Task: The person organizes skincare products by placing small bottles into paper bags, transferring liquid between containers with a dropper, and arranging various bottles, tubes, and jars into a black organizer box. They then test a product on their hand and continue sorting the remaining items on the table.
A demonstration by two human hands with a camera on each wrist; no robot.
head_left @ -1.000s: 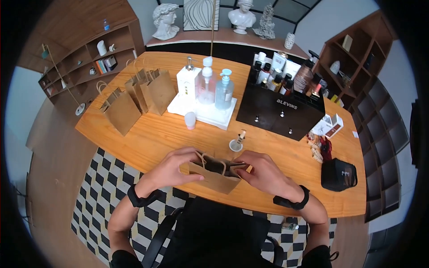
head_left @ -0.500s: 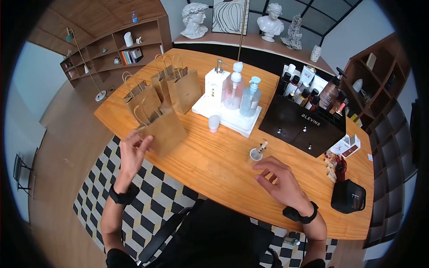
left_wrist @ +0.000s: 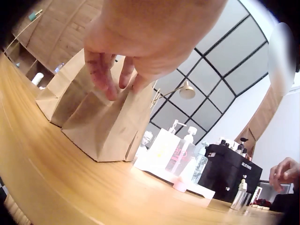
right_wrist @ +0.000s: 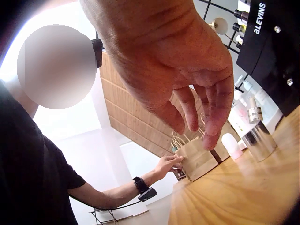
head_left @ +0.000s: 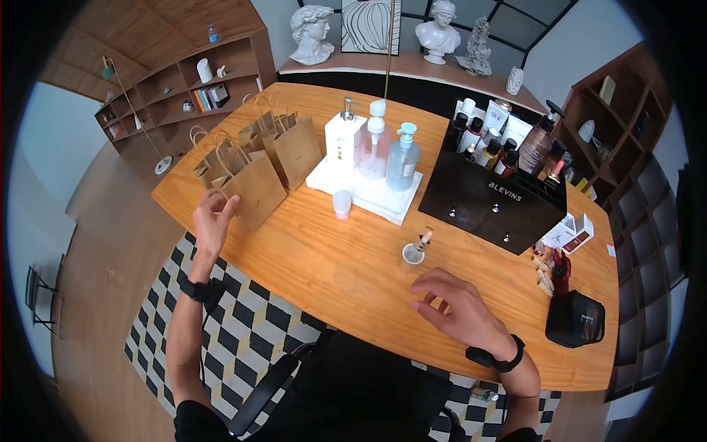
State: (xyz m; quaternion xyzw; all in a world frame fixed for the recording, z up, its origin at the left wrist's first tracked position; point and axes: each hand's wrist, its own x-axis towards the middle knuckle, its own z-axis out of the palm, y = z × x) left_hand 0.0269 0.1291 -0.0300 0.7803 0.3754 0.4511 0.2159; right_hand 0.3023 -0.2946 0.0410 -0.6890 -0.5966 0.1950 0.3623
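Note:
A brown paper bag (head_left: 254,193) with twisted handles stands at the table's left side, in front of several similar paper bags (head_left: 296,151). My left hand (head_left: 211,219) pinches its near upper side edge between thumb and fingers (left_wrist: 104,77), as the left wrist view shows. The bag's base sits on the wood in that view. Over the front right of the table hovers my right hand (head_left: 458,308), its fingers loosely bent around nothing. Nearest to it is a small glass dropper bottle (head_left: 414,253) with its dropper (head_left: 424,237) sticking up.
A white tray (head_left: 368,200) with several pump bottles stands at the back middle, a small pink-and-white bottle (head_left: 342,204) before it. To the right stand a black BLEVINS organizer (head_left: 482,206) full of cosmetics, small boxes (head_left: 571,234) and a black pouch (head_left: 574,320).
My left hand has carried the paper bag from the front middle to the left, beside the other bags. The right hand let go of it and stays near the dropper bottle.

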